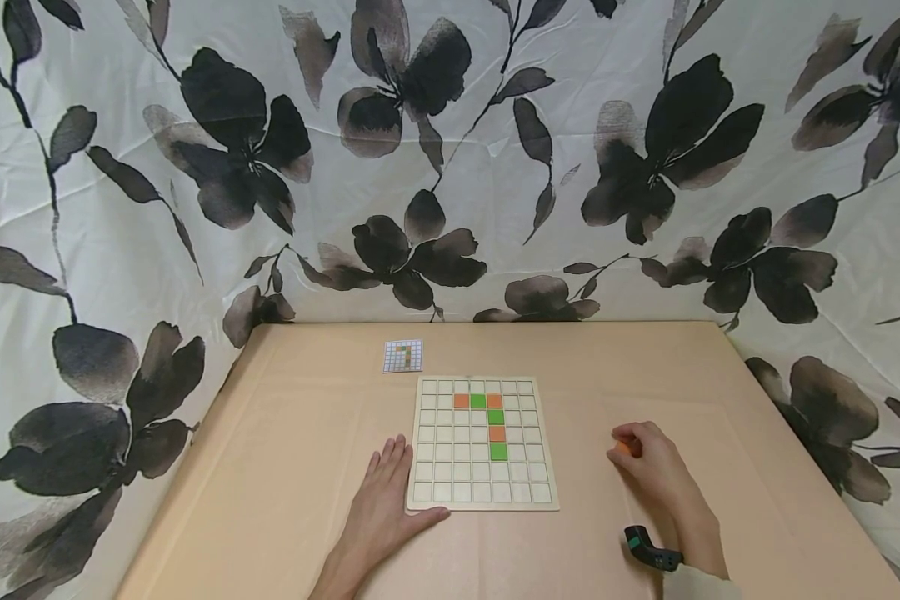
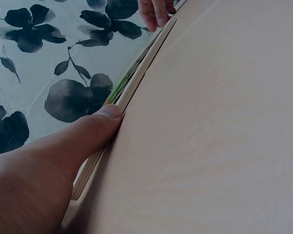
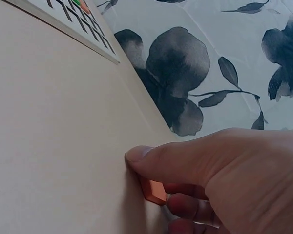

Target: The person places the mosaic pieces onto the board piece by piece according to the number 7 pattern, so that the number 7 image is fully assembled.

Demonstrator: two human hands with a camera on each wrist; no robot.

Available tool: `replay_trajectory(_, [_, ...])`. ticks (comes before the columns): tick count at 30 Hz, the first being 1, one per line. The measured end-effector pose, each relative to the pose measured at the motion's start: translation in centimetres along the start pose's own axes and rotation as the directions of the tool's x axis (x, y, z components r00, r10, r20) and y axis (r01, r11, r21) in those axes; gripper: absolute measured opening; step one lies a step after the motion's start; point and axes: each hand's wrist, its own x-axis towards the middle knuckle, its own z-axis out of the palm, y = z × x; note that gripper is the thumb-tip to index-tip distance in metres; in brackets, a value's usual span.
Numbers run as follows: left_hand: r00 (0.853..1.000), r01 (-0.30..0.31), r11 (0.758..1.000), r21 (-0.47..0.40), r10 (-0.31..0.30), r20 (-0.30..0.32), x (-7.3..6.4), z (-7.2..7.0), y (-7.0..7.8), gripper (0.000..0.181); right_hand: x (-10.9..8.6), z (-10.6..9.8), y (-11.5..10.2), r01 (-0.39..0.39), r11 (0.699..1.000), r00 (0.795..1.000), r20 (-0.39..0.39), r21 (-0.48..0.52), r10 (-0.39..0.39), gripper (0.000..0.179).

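A pale wooden grid board [image 1: 483,505] lies on the table, with three orange tiles [image 1: 497,433] and three green tiles [image 1: 498,451] set in its upper and middle cells. My left hand [image 1: 381,504] rests along the board's left side with its fingers straight. Its thumb [image 2: 105,119] lies against the near edge of the board, as the left wrist view shows. To the right of the board, my right hand [image 1: 660,471] pinches an orange tile [image 3: 155,192] between thumb and fingers, low over the table. Part of that tile is hidden behind the thumb.
A small card [image 1: 402,356] printed with a coloured grid pattern lies behind the board's upper left corner. The light wooden table [image 1: 270,467] ends at a white cloth [image 1: 525,250] with dark flowers. A black band [image 1: 651,550] sits on the right wrist.
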Motion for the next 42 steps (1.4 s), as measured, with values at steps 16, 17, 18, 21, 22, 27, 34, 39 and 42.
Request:
replay_trajectory(16, [1.0,-0.005,1.0,0.003,0.005,-0.007,0.0,0.1,-0.1,0.113,-0.4,-0.6,0.5,-0.015,1.0,0.999,0.035,0.003,0.015,0.03])
replay_trajectory(17, [1.0,-0.007,1.0,0.005,0.007,-0.013,0.0,0.1,-0.1,0.113,-0.4,-0.6,0.5,-0.017,1.0,0.999,0.038,0.006,0.017,0.031])
replay_trajectory(18, [1.0,-0.011,1.0,0.007,0.011,-0.02,0.0,0.1,-0.1,0.113,-0.4,-0.6,0.4,-0.021,1.0,0.999,0.044,0.011,0.02,0.032])
replay_trajectory(21, [0.999,-0.018,1.0,0.014,0.019,-0.039,0.0,0.2,-0.2,0.112,-0.4,-0.6,0.4,-0.035,0.999,0.998,0.056,0.024,0.033,0.035])
replay_trajectory(22, [0.999,-0.02,1.0,0.014,0.02,-0.044,0.0,0.2,-0.2,0.112,-0.3,-0.6,0.4,-0.038,0.999,0.998,0.058,0.029,0.036,0.035])
replay_trajectory(27, [1.0,-0.013,1.0,0.012,0.014,-0.021,0.0,0.2,-0.2,0.113,-0.3,-0.4,0.3,-0.044,0.998,0.998,0.047,0.046,0.042,0.032])
replay_trajectory(34, [1.0,-0.008,1.0,0.014,0.008,-0.005,0.0,0.2,-0.2,0.112,-0.2,0.1,0.2,-0.046,0.999,0.999,0.004,0.025,0.046,0.032])
replay_trajectory(39, [1.0,0.007,1.0,0.003,-0.007,0.013,0.1,0.2,-0.1,0.113,-0.1,0.3,-0.2,-0.034,0.999,0.999,-0.013,0.032,0.035,0.03])
replay_trajectory(42, [1.0,0.015,1.0,-0.002,-0.015,0.022,0.1,0.2,-0.1,0.113,0.0,0.5,-0.5,-0.023,0.999,1.0,-0.013,0.041,0.024,0.029])
